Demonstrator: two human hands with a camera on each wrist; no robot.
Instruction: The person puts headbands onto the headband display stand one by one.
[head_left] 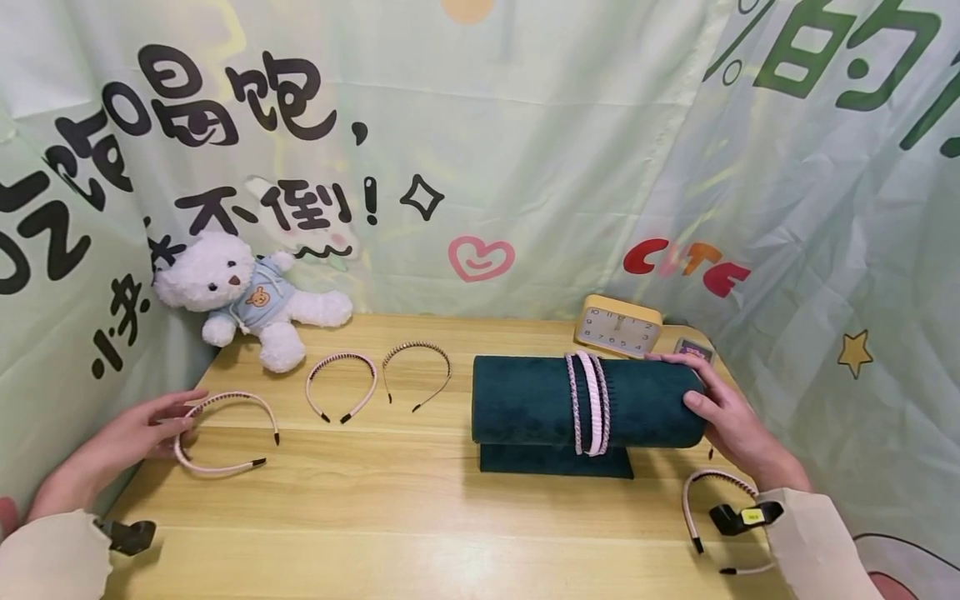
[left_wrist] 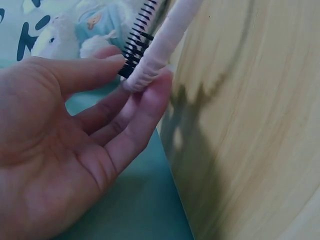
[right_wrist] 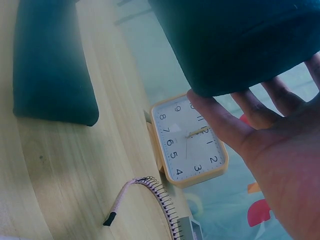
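At the table's left edge my left hand (head_left: pixel 146 425) pinches a pink headband (head_left: pixel 217 471) between thumb and fingers. The left wrist view shows the black comb teeth inside its pink fabric band (left_wrist: pixel 162 42). My right hand (head_left: pixel 723 408) grips the right end of a dark green velvet headband stand (head_left: pixel 525 400), thumb in front and fingers over the top and behind. Several headbands (head_left: pixel 594 404), pink and braided-looking, sit side by side around the roll. From the right wrist view, fingers (right_wrist: pixel 220 117) touch the roll's end (right_wrist: pixel 240 55), raised above its base (right_wrist: pixel 52 70).
A pink headband (head_left: pixel 341 357) and a thin patterned one (head_left: pixel 417 345) lie mid-left. Another headband (head_left: pixel 690 508) lies under my right wrist. Behind stand a white teddy bear (head_left: pixel 262 292) and a yellow clock (head_left: pixel 618 325), with a small grey item (head_left: pixel 695 348) beside it. Printed cloth (head_left: pixel 555 167) surrounds the table.
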